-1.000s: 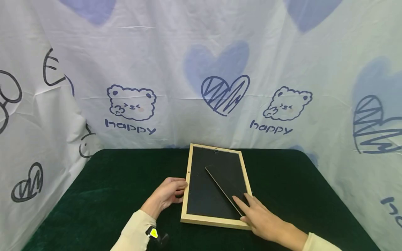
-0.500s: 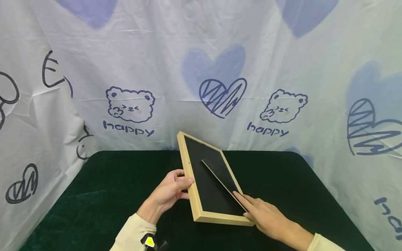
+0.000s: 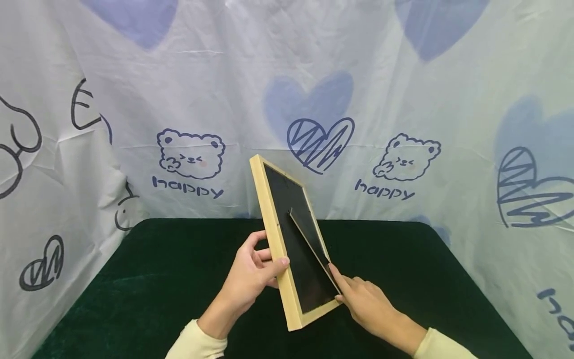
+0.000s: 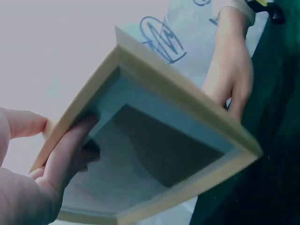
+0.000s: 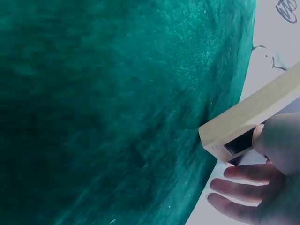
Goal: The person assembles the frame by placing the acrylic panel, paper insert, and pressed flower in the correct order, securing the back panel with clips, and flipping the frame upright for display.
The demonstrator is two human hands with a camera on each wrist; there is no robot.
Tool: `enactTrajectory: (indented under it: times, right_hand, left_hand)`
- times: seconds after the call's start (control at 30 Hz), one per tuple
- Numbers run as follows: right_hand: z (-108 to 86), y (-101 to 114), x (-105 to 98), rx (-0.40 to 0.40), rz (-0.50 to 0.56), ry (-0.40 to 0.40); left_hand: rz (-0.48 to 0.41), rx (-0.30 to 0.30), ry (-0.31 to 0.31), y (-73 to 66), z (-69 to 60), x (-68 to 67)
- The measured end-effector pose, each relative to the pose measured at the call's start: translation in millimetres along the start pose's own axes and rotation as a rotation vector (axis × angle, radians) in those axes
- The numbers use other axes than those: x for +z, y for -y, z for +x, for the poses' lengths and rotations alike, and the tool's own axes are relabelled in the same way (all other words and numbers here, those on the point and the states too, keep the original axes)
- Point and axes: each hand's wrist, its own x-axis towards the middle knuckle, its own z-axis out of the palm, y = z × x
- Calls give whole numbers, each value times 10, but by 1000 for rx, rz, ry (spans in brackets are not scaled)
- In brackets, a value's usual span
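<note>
A pale wooden picture frame (image 3: 277, 234) stands tilted in the head view, its black back turned partly towards me. My left hand (image 3: 251, 271) grips the left side rail, thumb over the near edge and fingers behind. From the back board a black stand leg (image 3: 314, 249) sticks out at an angle. Near its lower end my right hand (image 3: 372, 306) pinches it at the lower right corner, index finger along it. The left wrist view shows the frame's clear front pane (image 4: 108, 164). In the right wrist view the right hand's other fingers (image 5: 241, 191) extend free of the frame.
A dark green cloth (image 3: 170, 284) covers the table. Behind and to the left hangs a white curtain (image 3: 251, 99) with printed hearts, bears and lettering; the frame's upper end rises in front of it.
The left hand has taken hold of the side rail and raised it. The frame has turned from lying nearly flat to steeply tilted. The right hand has kept to the lower right corner.
</note>
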Motion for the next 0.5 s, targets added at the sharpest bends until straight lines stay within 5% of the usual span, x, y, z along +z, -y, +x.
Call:
enactTrajectory:
  times: [0.3,0.5]
  right_hand:
    - [317,-8,191,-44,108,-42]
    - [589,-16,235,-14,333,118]
  left_hand:
    - [195,185,-22,-12,-147,336]
    - [359,292,-42,82,-230,498]
